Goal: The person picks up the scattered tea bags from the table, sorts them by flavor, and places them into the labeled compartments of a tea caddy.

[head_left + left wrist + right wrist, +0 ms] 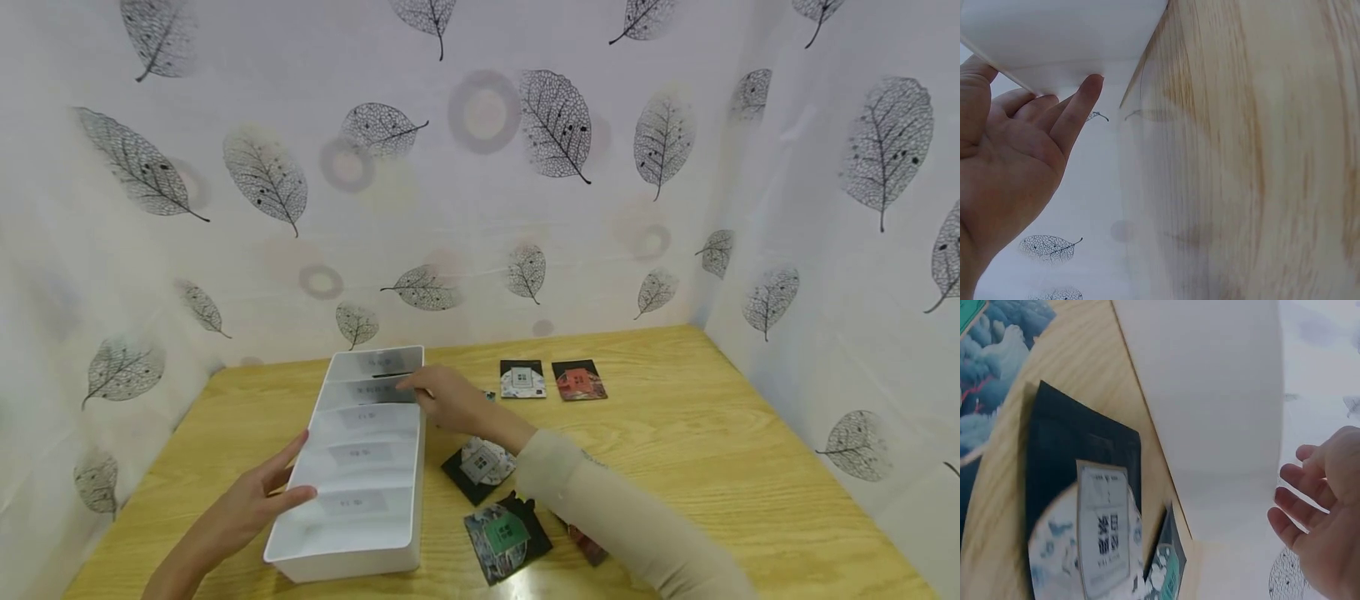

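A long white divided box (345, 567) stands on the wooden table, with labels on its several sections. My left hand (251, 504) holds the box's left wall, thumb over the rim and fingers outside. The left wrist view shows those fingers (1079, 112) against the white side. My right hand (453, 404) reaches over the right rim at the second section from the back. In the right wrist view its fingers (1304, 519) are loosely bent beside the rim, with nothing visible between them. Dark edges of flat items show in the two back sections.
Right of the box lie a black-and-white packet (480, 465) and a green-labelled packet (506, 537). Farther back are a white-labelled packet (522, 380) and a red-labelled one (580, 381). Another packet (588, 546) is partly under my right sleeve. Leaf-patterned cloth (480, 208) encloses the table.
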A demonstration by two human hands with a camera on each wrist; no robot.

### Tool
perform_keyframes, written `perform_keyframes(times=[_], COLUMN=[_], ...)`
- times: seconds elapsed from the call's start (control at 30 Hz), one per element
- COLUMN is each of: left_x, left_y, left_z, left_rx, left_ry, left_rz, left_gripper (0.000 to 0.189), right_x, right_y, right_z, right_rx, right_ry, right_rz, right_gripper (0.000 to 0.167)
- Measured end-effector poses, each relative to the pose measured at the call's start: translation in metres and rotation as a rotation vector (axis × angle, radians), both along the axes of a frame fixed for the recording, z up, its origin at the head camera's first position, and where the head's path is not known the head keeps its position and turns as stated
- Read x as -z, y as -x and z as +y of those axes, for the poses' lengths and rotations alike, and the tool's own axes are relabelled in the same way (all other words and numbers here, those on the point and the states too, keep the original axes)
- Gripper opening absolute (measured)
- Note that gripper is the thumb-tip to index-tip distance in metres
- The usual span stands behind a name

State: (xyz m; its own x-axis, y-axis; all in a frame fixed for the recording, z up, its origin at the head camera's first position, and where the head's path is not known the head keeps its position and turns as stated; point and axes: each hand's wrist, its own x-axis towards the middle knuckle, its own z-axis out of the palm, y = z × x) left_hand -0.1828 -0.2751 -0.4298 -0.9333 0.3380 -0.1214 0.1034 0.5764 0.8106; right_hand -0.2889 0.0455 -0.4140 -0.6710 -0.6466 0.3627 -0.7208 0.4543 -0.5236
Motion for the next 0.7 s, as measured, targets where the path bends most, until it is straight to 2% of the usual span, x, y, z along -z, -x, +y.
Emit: perform_keyframes(times=[0.17, 0.4, 0.7], left_x=[-0.001, -0.002, -0.001], left_y=[0.0, 0.0, 0.001], left_z=[0.0, 0.001, 0.001], left_rx=[-0.001, 0.004, -0.002], left_ry=[-0.002, -0.014, -0.014], left_rz=[0.007, 0.004, 0.009], left_gripper=[0.084, 0.084, 0.084], right_x=[-0.003, 0.006, 0.021], right_y=[0.006, 0.014, 0.015], right_z=[0.021, 0.061, 0.089], right_rx=[0.093, 0.199, 0.256], right_ry=[0.05, 0.032, 0.0], right_rz=[-0.045, -0.141, -0.22], right_gripper=[0.031, 0.03, 0.036])
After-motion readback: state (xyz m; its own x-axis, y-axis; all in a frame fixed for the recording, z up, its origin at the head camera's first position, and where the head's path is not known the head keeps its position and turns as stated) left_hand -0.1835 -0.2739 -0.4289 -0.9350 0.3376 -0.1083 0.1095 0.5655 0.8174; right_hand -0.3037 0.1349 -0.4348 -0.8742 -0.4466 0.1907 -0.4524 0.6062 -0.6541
